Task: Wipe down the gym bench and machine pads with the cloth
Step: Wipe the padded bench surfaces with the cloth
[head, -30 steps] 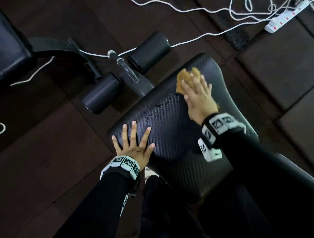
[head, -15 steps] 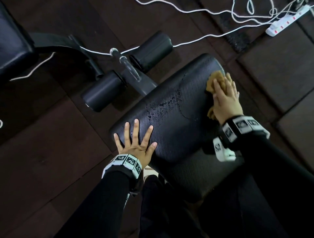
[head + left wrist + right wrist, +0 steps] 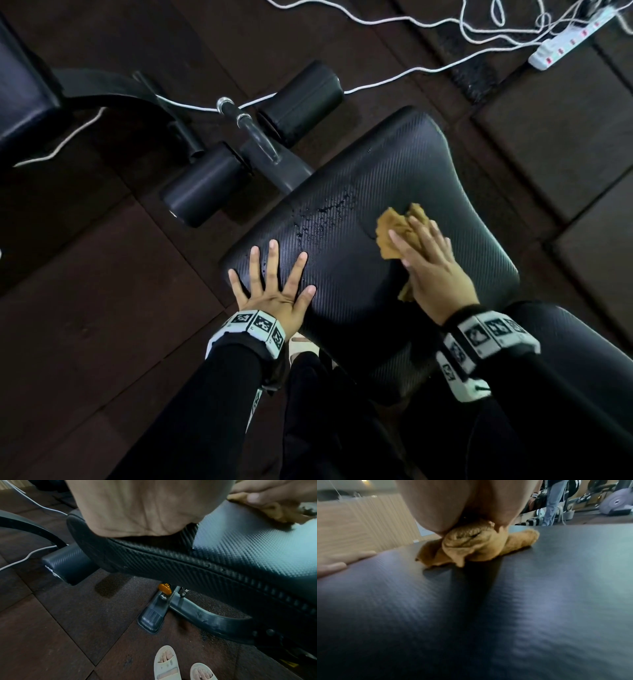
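Keep the cloth [image 3: 399,233] flat under your right hand [image 3: 430,274] and sweep left: the droplets [image 3: 322,219] on the bench pad [image 3: 411,161] sit just left of the cloth, unwiped. Overlap each pass, carry it to the pad's left edge, don't lift mid-stroke. My read: the bunched cloth covers little area, so spread it first.

Right hand: palm down on the cloth, fingers mostly straight, pointing far-left, pressing it into the pad. Whether the thumb hooks the cloth, can't tell. Cloth sits mid-pad, right of centre.

Left hand [image 3: 274,284]: all 5 fingers splayed flat on the pad's near-left corner, holding nothing, bracing. Move it before the wipe reaches that corner.

The 2 roller pads [image 3: 301,99] at far left look untouched, likely next.
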